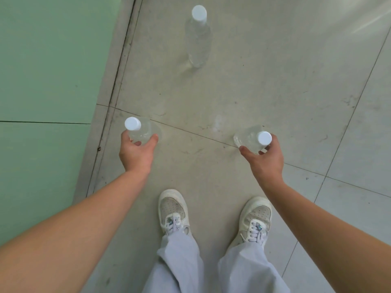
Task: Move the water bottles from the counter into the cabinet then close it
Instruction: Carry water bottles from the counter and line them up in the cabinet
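I look straight down at a tiled floor. My left hand grips a clear water bottle with a white cap around its upper body, near the green panel. My right hand grips a second clear white-capped bottle, which is tilted with its cap toward the right. A third clear bottle stands upright on the floor ahead of me, apart from both hands. No counter or cabinet opening shows.
A pale green panel runs along the left side, bordered by a grey strip. My two white sneakers and light trousers fill the bottom of the view. Grey floor tiles stretch to the right.
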`<state>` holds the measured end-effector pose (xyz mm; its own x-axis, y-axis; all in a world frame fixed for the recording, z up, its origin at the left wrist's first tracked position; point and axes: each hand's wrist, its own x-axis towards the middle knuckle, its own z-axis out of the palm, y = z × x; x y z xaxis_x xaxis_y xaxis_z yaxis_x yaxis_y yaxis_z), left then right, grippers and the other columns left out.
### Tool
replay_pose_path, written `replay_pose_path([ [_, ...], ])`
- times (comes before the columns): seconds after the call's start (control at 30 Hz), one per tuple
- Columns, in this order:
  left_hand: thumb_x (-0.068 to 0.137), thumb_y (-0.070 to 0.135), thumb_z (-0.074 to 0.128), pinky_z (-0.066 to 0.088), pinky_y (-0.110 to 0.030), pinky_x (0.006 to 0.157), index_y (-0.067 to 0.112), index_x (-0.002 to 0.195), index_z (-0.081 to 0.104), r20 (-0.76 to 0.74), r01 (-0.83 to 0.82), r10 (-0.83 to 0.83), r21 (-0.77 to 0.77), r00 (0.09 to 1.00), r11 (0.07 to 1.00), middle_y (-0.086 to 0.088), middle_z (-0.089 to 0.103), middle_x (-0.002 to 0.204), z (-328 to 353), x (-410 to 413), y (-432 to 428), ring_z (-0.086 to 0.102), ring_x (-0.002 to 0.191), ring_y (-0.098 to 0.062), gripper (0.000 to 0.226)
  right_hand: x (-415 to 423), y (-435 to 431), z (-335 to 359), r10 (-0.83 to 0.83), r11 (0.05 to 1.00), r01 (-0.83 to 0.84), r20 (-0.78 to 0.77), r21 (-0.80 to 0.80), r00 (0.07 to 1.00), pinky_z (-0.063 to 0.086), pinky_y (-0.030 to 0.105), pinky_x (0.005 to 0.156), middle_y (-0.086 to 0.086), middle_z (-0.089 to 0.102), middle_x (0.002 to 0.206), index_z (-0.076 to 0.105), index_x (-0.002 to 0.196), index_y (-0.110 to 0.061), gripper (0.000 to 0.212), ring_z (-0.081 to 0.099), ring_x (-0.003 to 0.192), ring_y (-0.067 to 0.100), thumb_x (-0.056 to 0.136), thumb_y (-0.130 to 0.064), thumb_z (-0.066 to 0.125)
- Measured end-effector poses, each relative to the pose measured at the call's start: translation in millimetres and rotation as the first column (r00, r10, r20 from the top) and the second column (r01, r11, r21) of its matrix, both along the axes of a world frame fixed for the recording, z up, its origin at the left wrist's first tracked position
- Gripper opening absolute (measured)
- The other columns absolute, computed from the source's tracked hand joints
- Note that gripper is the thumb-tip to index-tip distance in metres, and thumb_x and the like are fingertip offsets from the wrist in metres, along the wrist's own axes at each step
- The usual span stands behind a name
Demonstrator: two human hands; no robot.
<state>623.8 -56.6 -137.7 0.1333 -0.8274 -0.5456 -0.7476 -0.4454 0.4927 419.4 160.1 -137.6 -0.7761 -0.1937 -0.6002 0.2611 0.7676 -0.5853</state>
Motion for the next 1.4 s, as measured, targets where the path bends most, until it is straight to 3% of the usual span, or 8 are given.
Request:
replay_pose_path([
  [0.2, 0.078, 0.031, 0.083, 0.037, -0.014, 0.07, 0.022, 0.096, 0.055, -0.01, 0.091, -0.092, -0.042, 0.996, 0.995, 0.012, 0.053, 0.086, -5, -12, -15, 0.055, 0.076, 0.006, 0.034, -17, -29, -8, 0.138, 0.988, -0.14, -0.034, -0.066, 0.99, 0.042, 0.022, 0.093, -0.012, 0.063, 0.12, 0.056, 0.126, -0.028, 0.061, 0.058, 0.114, 0.01, 0.072, -0.041, 0.083],
  [0.3, 0.074, 0.036, 0.085, 0.037, -0.022, 0.065, 0.021, 0.074, 0.041, -0.022, 0.089, -0.091, -0.076, 0.996, 0.993, 0.005, 0.047, 0.075, 1, -11, -12, 0.048, 0.068, -0.013, 0.046, -20, -34, -2, 0.185, 0.978, -0.185, -0.006, -0.098, 0.983, 0.048, 0.028, 0.094, -0.012, 0.068, 0.112, 0.061, 0.115, -0.027, 0.05, 0.062, 0.109, 0.009, 0.073, -0.038, 0.084],
  [0.63, 0.073, 0.036, 0.087, 0.043, -0.019, 0.067, 0.021, 0.081, 0.058, -0.137, 0.206, -0.225, -0.138, 0.965, 0.969, 0.014, 0.054, 0.07, 123, -24, 36, 0.052, 0.067, -0.002, 0.034, -3, -17, 123, 0.178, 0.959, -0.165, 0.037, -0.229, 0.983, 0.055, 0.042, 0.095, -0.014, 0.074, 0.104, 0.067, 0.11, -0.032, 0.049, 0.069, 0.102, 0.007, 0.066, -0.044, 0.084],
  [0.73, 0.073, 0.028, 0.089, 0.04, -0.008, 0.074, 0.026, 0.088, 0.056, -0.162, 0.278, -0.313, -0.207, 0.936, 0.938, 0.026, 0.053, 0.076, 191, -39, 30, 0.058, 0.077, 0.005, 0.037, -19, -25, 195, 0.212, 0.947, -0.211, -0.026, -0.243, 0.977, 0.053, 0.042, 0.097, -0.015, 0.074, 0.103, 0.068, 0.108, -0.031, 0.045, 0.068, 0.102, 0.01, 0.067, -0.044, 0.085],
  [0.97, 0.067, 0.043, 0.086, 0.055, -0.031, 0.086, 0.027, 0.094, 0.067, -0.225, 0.36, -0.453, -0.356, 0.863, 0.862, 0.015, 0.072, 0.091, 376, -86, -22, 0.068, 0.091, -0.013, 0.036, -70, -66, 396, 0.229, 0.905, -0.29, -0.219, -0.312, 0.948, 0.051, 0.034, 0.099, -0.022, 0.072, 0.102, 0.068, 0.106, -0.032, 0.04, 0.066, 0.101, 0.003, 0.072, -0.031, 0.089],
  [1.13, 0.072, 0.036, 0.088, 0.047, -0.012, 0.076, 0.029, 0.093, 0.067, -0.236, 0.35, -0.498, -0.471, 0.834, 0.81, 0.025, 0.066, 0.085, 535, -113, -40, 0.062, 0.08, 0.01, 0.031, -88, -91, 542, 0.122, 0.863, -0.278, -0.36, -0.422, 0.925, 0.052, 0.042, 0.098, -0.011, 0.074, 0.099, 0.068, 0.101, -0.028, 0.036, 0.068, 0.102, 0.015, 0.07, -0.034, 0.087],
  [1.27, 0.073, 0.046, 0.085, 0.05, -0.028, 0.083, 0.026, 0.111, 0.07, -0.258, 0.327, -0.515, -0.529, 0.817, 0.783, 0.017, 0.072, 0.104, 653, -113, -33, 0.069, 0.087, -0.011, 0.046, -80, -97, 653, -0.007, 0.807, -0.226, -0.391, -0.546, 0.92, 0.052, 0.038, 0.102, -0.008, 0.073, 0.104, 0.069, 0.106, -0.025, 0.042, 0.069, 0.104, 0.012, 0.068, -0.031, 0.088],
  [1.4, 0.076, 0.049, 0.082, 0.046, -0.011, 0.079, 0.03, 0.121, 0.069, -0.307, 0.298, -0.533, -0.566, 0.789, 0.768, 0.019, 0.071, 0.108, 752, -90, -12, 0.067, 0.095, -0.005, 0.05, -57, -83, 751, -0.071, 0.773, -0.175, -0.357, -0.61, 0.931, 0.056, 0.035, 0.096, -0.01, 0.075, 0.102, 0.07, 0.107, -0.022, 0.039, 0.071, 0.099, 0.007, 0.072, -0.023, 0.088],
])
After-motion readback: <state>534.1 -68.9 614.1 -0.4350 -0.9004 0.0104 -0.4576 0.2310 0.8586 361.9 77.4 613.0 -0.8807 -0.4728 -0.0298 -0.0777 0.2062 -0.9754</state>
